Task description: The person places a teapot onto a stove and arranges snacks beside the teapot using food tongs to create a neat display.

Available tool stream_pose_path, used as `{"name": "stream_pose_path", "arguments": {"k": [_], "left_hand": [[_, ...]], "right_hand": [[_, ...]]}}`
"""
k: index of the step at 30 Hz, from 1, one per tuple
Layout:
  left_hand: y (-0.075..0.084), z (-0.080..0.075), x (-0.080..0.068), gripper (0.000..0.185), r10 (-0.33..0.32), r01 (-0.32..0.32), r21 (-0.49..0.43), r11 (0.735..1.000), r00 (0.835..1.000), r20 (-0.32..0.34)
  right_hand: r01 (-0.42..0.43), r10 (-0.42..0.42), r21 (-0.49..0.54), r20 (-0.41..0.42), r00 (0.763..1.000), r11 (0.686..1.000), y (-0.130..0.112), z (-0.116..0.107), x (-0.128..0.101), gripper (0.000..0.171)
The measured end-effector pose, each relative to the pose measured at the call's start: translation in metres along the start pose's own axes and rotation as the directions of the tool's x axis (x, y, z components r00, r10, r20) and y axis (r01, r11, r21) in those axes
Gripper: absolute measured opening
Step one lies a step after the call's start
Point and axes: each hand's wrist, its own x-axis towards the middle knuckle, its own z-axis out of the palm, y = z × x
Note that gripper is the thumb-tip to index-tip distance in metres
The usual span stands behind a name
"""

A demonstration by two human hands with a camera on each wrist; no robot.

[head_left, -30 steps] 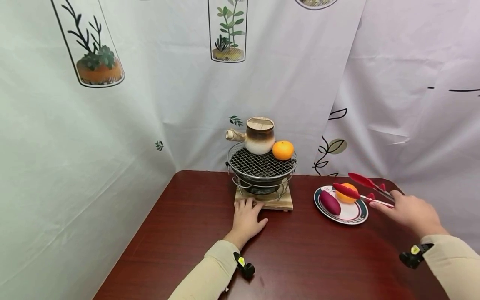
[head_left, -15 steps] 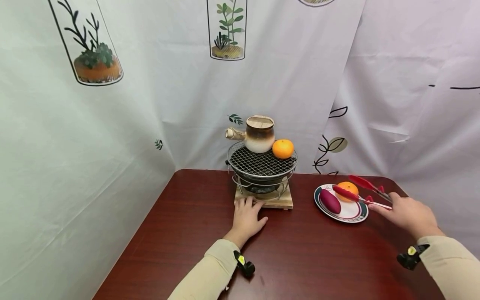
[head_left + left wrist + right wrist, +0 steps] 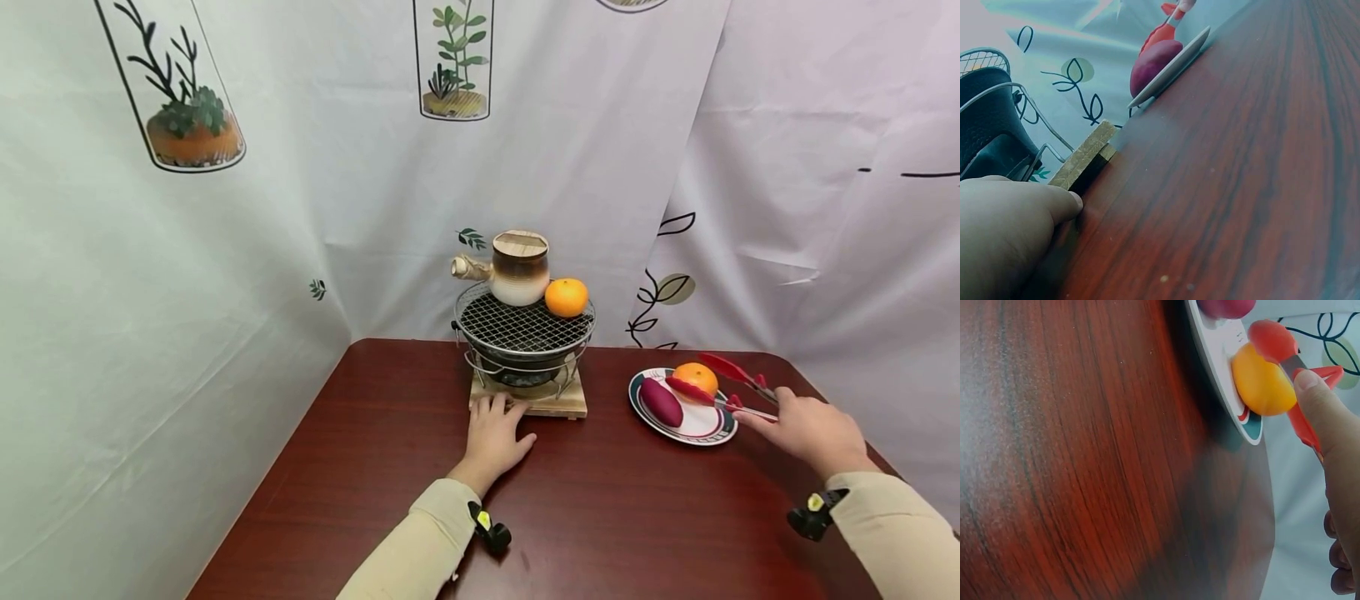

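A dark red-brown wooden table (image 3: 600, 500) stands in a corner hung with white curtains (image 3: 300, 208) printed with potted plants in glass jars. At the table's far middle, a small charcoal grill (image 3: 523, 333) with a wire mesh top sits on a wooden base (image 3: 528, 404). On the mesh stand a lidded ceramic pot (image 3: 517, 268) with a side handle and, just beside it on the right, an orange (image 3: 566, 297).

To the right lies a white plate (image 3: 701, 429) with a dark rim, holding a purple sweet potato (image 3: 661, 402) and a second orange (image 3: 694, 377).

The right hand (image 3: 810, 432) grips red tongs (image 3: 723, 385), whose spread tips sit on either side of the plate's orange. The left hand (image 3: 495, 437) rests flat, fingers relaxed, touching the wooden base.
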Motion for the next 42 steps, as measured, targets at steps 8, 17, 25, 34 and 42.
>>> {"name": "stream_pose_path", "arguments": {"k": [8, 17, 25, 34, 42], "left_hand": [[0.0005, 0.0023, 0.0, 0.051, -0.007, 0.007, -0.006, 1.0, 1.0, 0.008], [-0.0001, 0.0021, 0.0002, 0.051, -0.009, 0.009, -0.007, 1.0, 1.0, 0.009], [-0.0003, 0.0017, 0.0007, 0.051, -0.01, 0.01, 0.002, 1.0, 1.0, 0.004], [-0.0008, 0.0005, 0.0005, 0.051, -0.003, 0.003, -0.002, 1.0, 1.0, -0.005], [-0.0012, 0.0011, 0.0002, 0.051, 0.001, -0.001, 0.0, 1.0, 1.0, -0.008]], "right_hand": [[-0.007, 0.007, 0.002, 0.005, 1.0, 1.0, -0.0008, 0.0058, 0.0001, 0.1], [-0.003, 0.003, -0.006, 0.008, 1.0, 1.0, -0.0033, 0.0071, -0.0005, 0.096], [0.013, -0.013, -0.015, -0.015, 1.0, 1.0, -0.0028, 0.0092, -0.0003, 0.095], [0.023, -0.024, -0.02, -0.027, 0.999, 1.0, -0.001, 0.0066, 0.0002, 0.092], [0.035, -0.036, -0.031, -0.031, 0.999, 0.999, -0.0014, -0.0006, 0.0005, 0.087]]}}
